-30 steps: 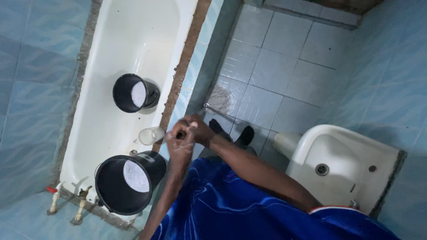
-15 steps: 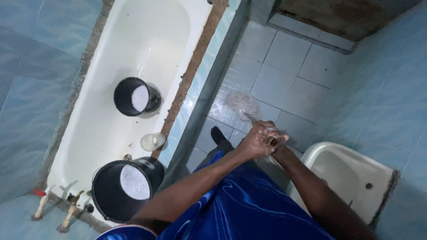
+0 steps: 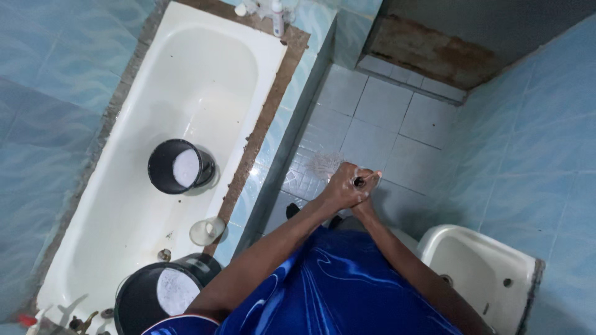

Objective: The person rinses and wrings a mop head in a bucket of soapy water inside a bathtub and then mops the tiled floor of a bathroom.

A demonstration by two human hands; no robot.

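- Grip: left hand [image 3: 340, 186] and right hand [image 3: 366, 184] both clench the mop handle [image 3: 359, 182].
- Mop head [image 3: 324, 164] works the floor tiles [image 3: 379, 133] beside the bathtub [image 3: 186, 80] edge; keep it pressed flat, strokes overlapping.

I am gripping the handle of a mop [image 3: 356, 181] with both hands, my left hand [image 3: 340, 186] wrapping it and my right hand [image 3: 366, 185] pressing against it from the other side. The pale mop head [image 3: 324, 164] is resting on the tiled floor [image 3: 379, 124] just beyond my hands. To the left of my hands a white bathtub [image 3: 205, 74] is holding two black buckets [image 3: 177, 166] and a small clear cup [image 3: 207, 231]. Near my right forearm a white basin [image 3: 478, 273] is showing
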